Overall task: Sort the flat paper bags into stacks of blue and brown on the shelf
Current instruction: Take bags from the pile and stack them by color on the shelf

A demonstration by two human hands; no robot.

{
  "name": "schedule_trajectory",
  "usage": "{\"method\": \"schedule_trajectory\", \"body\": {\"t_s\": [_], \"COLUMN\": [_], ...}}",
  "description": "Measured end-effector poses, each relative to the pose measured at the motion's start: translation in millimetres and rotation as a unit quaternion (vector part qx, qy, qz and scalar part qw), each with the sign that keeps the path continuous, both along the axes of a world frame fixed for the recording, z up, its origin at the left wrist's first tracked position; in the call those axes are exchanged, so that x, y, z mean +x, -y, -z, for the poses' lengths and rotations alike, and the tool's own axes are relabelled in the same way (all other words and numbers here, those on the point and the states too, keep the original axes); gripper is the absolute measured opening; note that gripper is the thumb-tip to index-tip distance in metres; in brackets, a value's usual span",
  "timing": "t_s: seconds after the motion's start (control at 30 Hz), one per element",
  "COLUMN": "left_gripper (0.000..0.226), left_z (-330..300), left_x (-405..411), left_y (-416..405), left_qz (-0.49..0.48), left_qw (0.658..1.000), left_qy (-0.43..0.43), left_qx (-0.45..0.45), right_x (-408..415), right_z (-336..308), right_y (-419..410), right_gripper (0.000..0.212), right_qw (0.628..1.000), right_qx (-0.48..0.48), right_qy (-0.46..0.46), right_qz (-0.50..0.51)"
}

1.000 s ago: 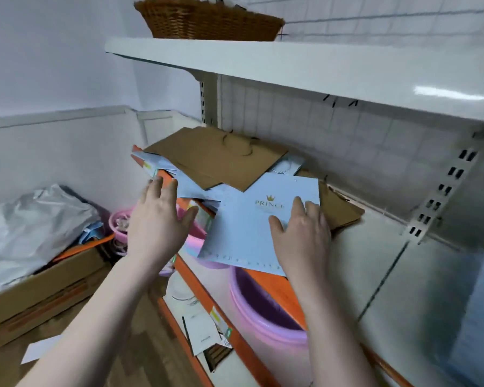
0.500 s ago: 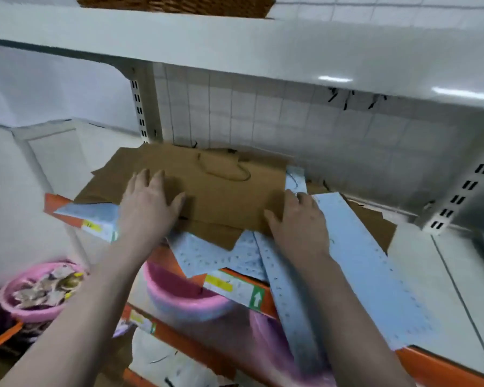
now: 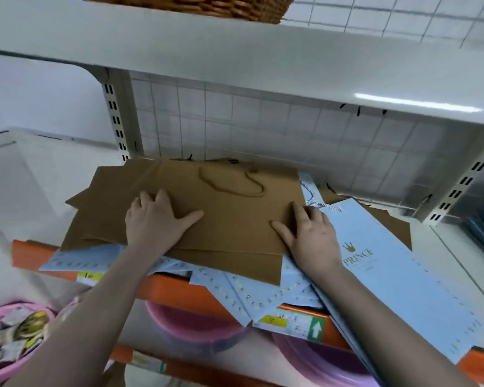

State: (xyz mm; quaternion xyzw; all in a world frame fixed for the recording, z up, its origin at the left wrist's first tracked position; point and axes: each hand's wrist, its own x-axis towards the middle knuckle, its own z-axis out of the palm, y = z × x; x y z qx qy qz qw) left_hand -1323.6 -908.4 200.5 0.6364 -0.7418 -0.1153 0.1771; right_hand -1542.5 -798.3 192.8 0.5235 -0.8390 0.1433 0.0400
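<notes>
A flat brown paper bag (image 3: 229, 219) with a rope handle lies on top of a mixed pile on the white shelf (image 3: 458, 258). More brown bags stick out under it at the left and back right. Several light blue bags (image 3: 397, 277) lie beneath and to the right, one printed "PRINCE"; their edges hang over the orange shelf front (image 3: 173, 291). My left hand (image 3: 157, 222) rests flat on the top brown bag's left part. My right hand (image 3: 310, 236) lies at that bag's right edge, fingers partly bent, over the blue bag.
An upper white shelf (image 3: 235, 65) with a wicker basket (image 3: 207, 7) overhangs the pile. A wire grid backs the shelf. Pink basins (image 3: 196, 328) sit on the level below, another pink tub (image 3: 0, 342) with small packets at lower left. Bare shelf surface extends right.
The view has moved closer to the shelf. Both hands went from the blue bag onto the brown bag on top; the left hand now lies further in on it.
</notes>
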Motion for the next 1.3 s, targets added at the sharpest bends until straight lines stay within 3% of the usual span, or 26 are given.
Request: {"method": "schedule_trajectory", "body": {"t_s": [0.2,0.5,0.7,0.9,1.03,1.13,1.3], "left_gripper": [0.091,0.084,0.077,0.068,0.063,0.062,0.062], "left_z": [-10.3,-11.2,-9.2,-20.5,-25.2,-20.0,-14.2], "left_x": [-0.8,11.8,21.0,36.4,45.8,50.1,41.9], "left_y": [12.6,22.0,6.2,-9.6,-21.8,-28.5,-51.2], "left_qz": [-0.041,-0.03,-0.028,0.027,0.053,0.031,0.006], "left_qw": [0.999,0.982,0.957,0.915,0.89,0.899,0.947], "left_qy": [-0.004,-0.182,-0.277,-0.372,-0.426,-0.417,-0.309], "left_qx": [0.003,-0.036,-0.079,-0.151,-0.153,-0.132,-0.089], "right_x": [1.3,-5.0,-2.5,1.7,3.5,9.6,9.1], "right_z": [4.6,1.1,-6.6,-22.3,-29.0,-27.9,-16.9], "right_y": [0.1,1.7,1.8,-4.7,-19.4,-35.6,-71.6], "right_gripper": [0.069,0.073,0.078,0.081,0.07,0.063,0.052], "right_qw": [0.999,0.993,0.989,0.964,0.942,0.939,0.96], "right_qx": [-0.041,-0.084,-0.097,-0.169,-0.203,-0.21,-0.193], "right_qy": [0.029,0.088,0.113,0.201,0.267,0.272,0.19], "right_qz": [-0.003,0.0,0.017,0.025,0.019,0.025,0.07]}}
